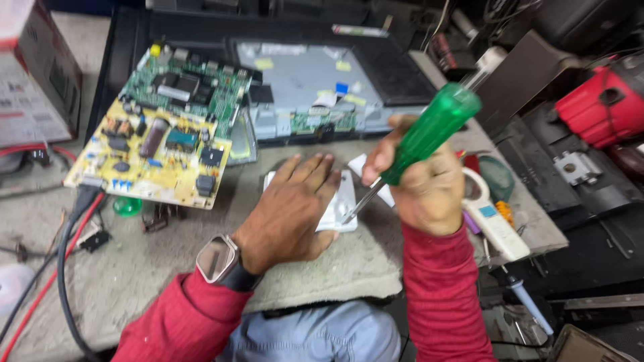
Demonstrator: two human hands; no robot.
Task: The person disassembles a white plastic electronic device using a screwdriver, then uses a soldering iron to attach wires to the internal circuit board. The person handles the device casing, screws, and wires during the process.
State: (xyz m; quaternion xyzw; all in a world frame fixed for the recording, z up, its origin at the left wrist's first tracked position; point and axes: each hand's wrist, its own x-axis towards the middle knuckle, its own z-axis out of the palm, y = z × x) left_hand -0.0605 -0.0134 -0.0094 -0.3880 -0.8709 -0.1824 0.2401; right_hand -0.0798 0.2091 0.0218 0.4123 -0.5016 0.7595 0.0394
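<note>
Left hand [288, 211] flat on white casing [342, 201]; right hand [429, 188] grip holding green screwdriver [429, 131]; red-white carton [33, 74] far left.

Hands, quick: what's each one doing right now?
Left hand: open, palm flat on the small white plastic part.
Right hand: closed around the green-handled screwdriver, tip at the white part's edge.

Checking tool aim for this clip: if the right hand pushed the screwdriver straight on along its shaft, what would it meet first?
The right hand aims the green screwdriver down-left; its tip looks nearly on the white part under the left hand. Depth is unclear.
</note>
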